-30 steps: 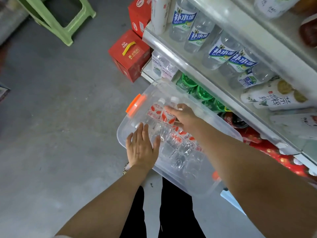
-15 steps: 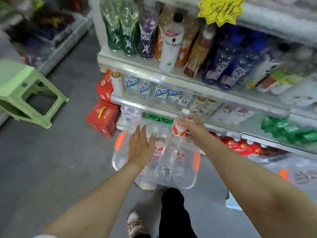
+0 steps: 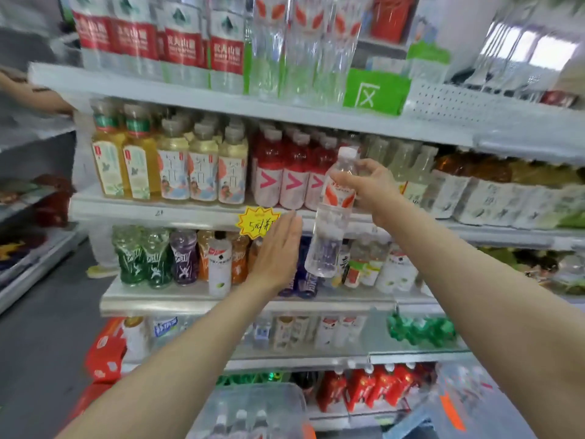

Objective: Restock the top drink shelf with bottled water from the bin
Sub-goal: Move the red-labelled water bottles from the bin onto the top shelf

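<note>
Head view: right hand [image 3: 372, 185] grips a water bottle [image 3: 332, 217] by its neck, mid-air before the shelves; left hand [image 3: 278, 248] hangs flat, fingers straight, beside it.

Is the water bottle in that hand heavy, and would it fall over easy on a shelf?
Probably fairly heavy: the water bottle looks full. It is tall and slim, so a bump would likely tip it, and its round body might roll. Its neck seems firm under the grip of the right hand.

Top shelf [image 3: 177, 95], water bottles [image 3: 190, 42], green box [image 3: 375, 90]
</note>
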`<state>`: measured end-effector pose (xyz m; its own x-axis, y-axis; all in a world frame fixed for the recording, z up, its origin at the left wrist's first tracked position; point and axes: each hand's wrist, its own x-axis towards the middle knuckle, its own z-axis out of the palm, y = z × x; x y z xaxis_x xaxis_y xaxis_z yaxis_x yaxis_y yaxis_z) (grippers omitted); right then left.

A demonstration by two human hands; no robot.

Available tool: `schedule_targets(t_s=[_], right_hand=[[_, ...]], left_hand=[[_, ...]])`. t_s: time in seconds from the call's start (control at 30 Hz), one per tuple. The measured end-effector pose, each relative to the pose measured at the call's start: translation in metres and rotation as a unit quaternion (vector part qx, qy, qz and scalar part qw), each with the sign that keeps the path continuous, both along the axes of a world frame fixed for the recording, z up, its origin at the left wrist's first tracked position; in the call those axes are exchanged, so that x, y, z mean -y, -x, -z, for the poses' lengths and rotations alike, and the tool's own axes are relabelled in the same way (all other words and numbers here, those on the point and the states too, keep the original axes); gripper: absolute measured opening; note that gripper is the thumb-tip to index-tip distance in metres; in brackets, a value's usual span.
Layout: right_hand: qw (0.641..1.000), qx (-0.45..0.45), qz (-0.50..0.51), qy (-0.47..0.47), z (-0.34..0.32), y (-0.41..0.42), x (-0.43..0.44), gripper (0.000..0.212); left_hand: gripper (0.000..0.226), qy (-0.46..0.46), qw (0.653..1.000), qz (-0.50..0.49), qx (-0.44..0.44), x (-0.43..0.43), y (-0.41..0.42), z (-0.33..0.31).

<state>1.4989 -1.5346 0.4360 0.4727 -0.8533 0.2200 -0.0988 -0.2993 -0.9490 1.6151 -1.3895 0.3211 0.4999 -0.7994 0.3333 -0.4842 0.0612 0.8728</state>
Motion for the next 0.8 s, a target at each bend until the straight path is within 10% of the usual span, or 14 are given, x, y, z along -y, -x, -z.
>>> schedule_targets(t_s=[0.23, 0.43, 0.63, 0.8], right_hand=[[0.993, 0.080, -0.002, 0.086, -0.142, 0.004, 0.043, 0.055], [0.976, 0.141, -0.032, 0.162, -0.235, 0.003, 0.097, 0.029], [0.970, 0.113, -0.056, 0.206, -0.276, -0.013, 0.168, 0.065], [0.969, 0.100, -0.081, 0.211, -0.276, -0.043, 0.226, 0.055]], left_hand=[[0.059, 0.118, 0.991, 0.065, -0.025, 0.063, 0.004, -0.127], [0.073, 0.170, 0.975, 0.142, -0.030, 0.119, 0.026, -0.194], [0.070, 0.145, 0.983, 0.106, 0.039, 0.187, 0.026, -0.227], [0.074, 0.076, 0.992, 0.037, 0.091, 0.248, 0.012, -0.236]])
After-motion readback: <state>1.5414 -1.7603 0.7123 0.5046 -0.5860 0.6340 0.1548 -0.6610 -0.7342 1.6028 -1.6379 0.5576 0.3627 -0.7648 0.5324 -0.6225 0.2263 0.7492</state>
